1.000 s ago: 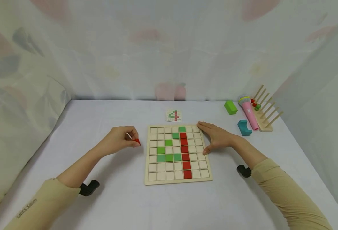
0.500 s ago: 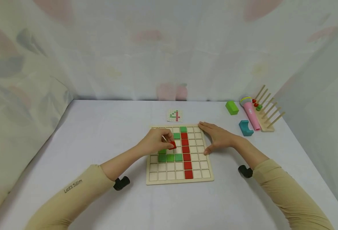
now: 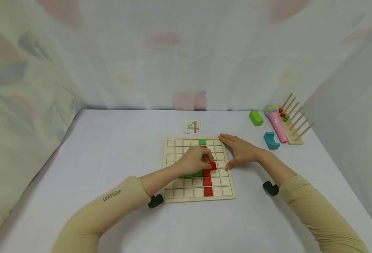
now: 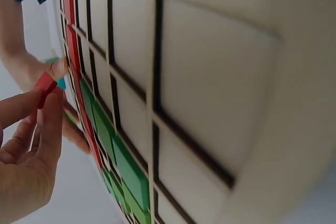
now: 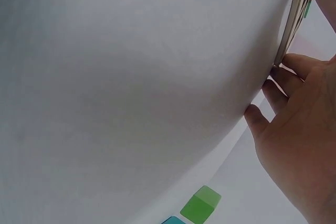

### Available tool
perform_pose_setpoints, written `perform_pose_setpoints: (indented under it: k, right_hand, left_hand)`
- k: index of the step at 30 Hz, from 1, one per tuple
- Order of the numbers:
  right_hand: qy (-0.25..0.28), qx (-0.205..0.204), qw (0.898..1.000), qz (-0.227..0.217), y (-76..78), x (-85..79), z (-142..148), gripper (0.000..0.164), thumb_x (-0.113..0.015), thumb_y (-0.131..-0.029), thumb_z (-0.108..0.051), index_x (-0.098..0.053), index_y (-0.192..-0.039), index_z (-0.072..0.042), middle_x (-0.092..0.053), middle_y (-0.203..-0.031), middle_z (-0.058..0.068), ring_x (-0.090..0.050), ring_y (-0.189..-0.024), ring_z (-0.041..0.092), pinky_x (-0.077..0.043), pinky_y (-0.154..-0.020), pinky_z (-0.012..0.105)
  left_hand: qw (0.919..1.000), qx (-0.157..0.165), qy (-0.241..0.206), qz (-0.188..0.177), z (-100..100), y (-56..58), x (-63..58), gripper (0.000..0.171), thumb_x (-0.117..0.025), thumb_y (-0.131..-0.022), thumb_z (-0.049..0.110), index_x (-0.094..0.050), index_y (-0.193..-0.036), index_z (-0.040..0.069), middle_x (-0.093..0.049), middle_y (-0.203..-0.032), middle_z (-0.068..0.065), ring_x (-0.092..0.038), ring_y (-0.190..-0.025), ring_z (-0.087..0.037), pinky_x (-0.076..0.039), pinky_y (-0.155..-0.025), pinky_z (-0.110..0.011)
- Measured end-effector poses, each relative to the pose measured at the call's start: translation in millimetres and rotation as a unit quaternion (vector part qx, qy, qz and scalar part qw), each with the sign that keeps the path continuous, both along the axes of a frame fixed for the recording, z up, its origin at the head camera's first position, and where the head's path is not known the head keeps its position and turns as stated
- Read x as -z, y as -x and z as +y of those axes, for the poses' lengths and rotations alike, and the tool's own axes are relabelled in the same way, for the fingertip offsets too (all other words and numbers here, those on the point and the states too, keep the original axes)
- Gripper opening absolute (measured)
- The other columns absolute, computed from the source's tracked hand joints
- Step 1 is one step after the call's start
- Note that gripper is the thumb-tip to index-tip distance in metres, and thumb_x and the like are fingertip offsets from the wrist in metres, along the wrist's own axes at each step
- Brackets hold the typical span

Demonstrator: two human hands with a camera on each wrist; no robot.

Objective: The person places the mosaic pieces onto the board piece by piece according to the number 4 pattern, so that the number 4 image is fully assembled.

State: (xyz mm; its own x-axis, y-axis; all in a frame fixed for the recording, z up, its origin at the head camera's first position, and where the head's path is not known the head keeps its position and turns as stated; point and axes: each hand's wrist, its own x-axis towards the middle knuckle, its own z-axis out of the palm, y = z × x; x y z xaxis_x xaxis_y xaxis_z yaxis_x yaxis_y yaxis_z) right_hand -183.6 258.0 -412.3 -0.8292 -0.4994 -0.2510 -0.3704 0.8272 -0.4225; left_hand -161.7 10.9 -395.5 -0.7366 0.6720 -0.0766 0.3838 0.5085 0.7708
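Observation:
My left hand [image 3: 194, 160] pinches a small red square tile [image 3: 213, 166] between thumb and fingertips. It is above the wooden grid board [image 3: 189, 193], just right of the column of red tiles [image 3: 207, 181]. In the left wrist view the held tile [image 4: 46, 83] sits tilted at the fingertips, apart from the board. Green tiles [image 4: 131, 171] lie in several squares, some hidden beneath my left hand and forearm in the head view. My right hand [image 3: 242, 150] rests along the board's right edge with fingers spread, the thumb lower down. The right wrist view shows its fingers [image 5: 275, 95] extended at the edge.
Behind the board lies a small pattern card [image 3: 193, 127] with a green and red figure. To the far right are a green block [image 3: 256, 118], a teal curved block [image 3: 270, 140], a pink toy microphone [image 3: 278, 128] and a wooden peg rack [image 3: 295, 138].
My left hand has carried the red tile rightward from left of the board, across the grid, to beside the red column. My right hand has stayed at the board's edge.

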Motion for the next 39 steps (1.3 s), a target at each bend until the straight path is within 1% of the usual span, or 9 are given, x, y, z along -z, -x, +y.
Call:
perform_pose_setpoints:
  k: [4, 8, 11, 17, 26, 29, 32, 36, 39]
  right_hand:
    - [0.0, -0.002, 1.0, -0.001, 0.3, 0.6, 0.8, 0.121, -0.082, -0.068, -0.057, -0.018, -0.158, -0.005, -0.017, -0.166, 0.015, -0.014, -0.154, 0.038, -0.018, -0.122, 0.062]
    - [0.0, -0.003, 1.0, 0.003, 0.6, 0.5, 0.8, 0.122, -0.083, -0.067, -0.056, -0.019, -0.157, -0.004, -0.017, -0.166, 0.016, -0.015, -0.154, 0.039, -0.017, -0.122, 0.061]
    - [0.0, -0.003, 1.0, 0.003, 0.8, 0.4, 0.5, 0.122, -0.083, -0.068, -0.056, -0.019, -0.157, -0.004, -0.017, -0.166, 0.016, -0.014, -0.154, 0.039, -0.017, -0.122, 0.061]
    - [-0.002, -0.002, 1.0, -0.004, 0.9, 0.2, -0.7, 0.121, -0.082, -0.068, -0.056, -0.018, -0.158, -0.005, -0.017, -0.166, 0.015, -0.014, -0.155, 0.038, -0.017, -0.122, 0.061]
    - [-0.001, 0.0, 1.0, -0.007, 0.3, -0.3, -1.5, 0.121, -0.082, -0.068, -0.055, -0.019, -0.158, -0.005, -0.017, -0.166, 0.015, -0.013, -0.155, 0.038, -0.016, -0.122, 0.061]
    - [-0.001, 0.001, 1.0, -0.006, -0.3, -0.5, -1.2, 0.121, -0.082, -0.068, -0.055, -0.019, -0.157, -0.005, -0.017, -0.166, 0.015, -0.014, -0.154, 0.038, -0.017, -0.122, 0.062]
    - [-0.001, 0.002, 1.0, -0.006, -0.7, -0.7, -0.9, 0.121, -0.083, -0.068, -0.055, -0.018, -0.158, -0.005, -0.016, -0.166, 0.015, -0.014, -0.154, 0.038, -0.017, -0.122, 0.062]
    - [-0.002, -0.001, 1.0, -0.004, -0.5, -0.9, -0.7, 0.121, -0.083, -0.068, -0.054, -0.018, -0.157, -0.004, -0.017, -0.166, 0.015, -0.014, -0.154, 0.038, -0.017, -0.122, 0.061]
    - [-0.002, -0.004, 1.0, -0.001, -0.2, -1.1, -1.0, 0.121, -0.083, -0.068, -0.054, -0.018, -0.157, -0.004, -0.017, -0.166, 0.016, -0.014, -0.154, 0.039, -0.017, -0.122, 0.06]
  left_hand:
    - [0.9999, 0.006, 0.016, -0.002, 10.8, -4.1, 4.1, 0.009, -0.076, -0.082, 0.004, -0.071, -0.087, 0.009, -0.073, -0.081, -0.003, -0.061, -0.07, -0.004, -0.048, -0.065, -0.015]
    - [0.9996, 0.001, 0.026, 0.005, 16.0, -6.8, 4.2, 0.009, -0.077, -0.08, 0.003, -0.071, -0.083, 0.008, -0.072, -0.075, -0.004, -0.058, -0.064, -0.004, -0.046, -0.061, -0.015]
    - [0.9993, -0.005, 0.034, 0.016, 16.9, -7.9, 2.5, 0.008, -0.077, -0.08, 0.002, -0.071, -0.083, 0.006, -0.072, -0.075, -0.005, -0.057, -0.064, -0.005, -0.045, -0.061, -0.016]
    - [0.9981, -0.009, 0.05, 0.036, 15.5, -7.4, 3.3, 0.006, -0.077, -0.08, 0.003, -0.072, -0.082, 0.007, -0.073, -0.078, -0.005, -0.056, -0.066, -0.006, -0.045, -0.061, -0.017]
    - [0.9939, 0.017, 0.085, 0.069, 16.8, -7.9, 5.3, 0.005, -0.077, -0.083, 0.009, -0.075, -0.079, 0.012, -0.074, -0.078, 0.0, -0.056, -0.064, -0.003, -0.045, -0.06, -0.016]
    - [0.9917, 0.025, 0.098, 0.079, 17.6, -7.4, 6.6, 0.003, -0.076, -0.083, 0.01, -0.076, -0.081, 0.012, -0.075, -0.079, 0.001, -0.058, -0.065, -0.003, -0.046, -0.061, -0.016]
    - [0.9898, 0.031, 0.111, 0.084, 17.9, -7.3, 7.0, 0.003, -0.076, -0.085, 0.011, -0.078, -0.085, 0.011, -0.077, -0.083, 0.001, -0.061, -0.071, -0.004, -0.047, -0.064, -0.015]
    - [0.9883, 0.038, 0.115, 0.092, 17.6, -7.9, 5.9, 0.006, -0.075, -0.086, 0.012, -0.08, -0.089, 0.01, -0.078, -0.086, 0.001, -0.064, -0.077, -0.005, -0.048, -0.066, -0.015]
    - [0.9878, 0.043, 0.111, 0.1, 17.2, -8.6, 4.3, 0.006, -0.074, -0.086, 0.01, -0.08, -0.088, 0.01, -0.078, -0.085, 0.0, -0.064, -0.076, -0.005, -0.048, -0.066, -0.015]
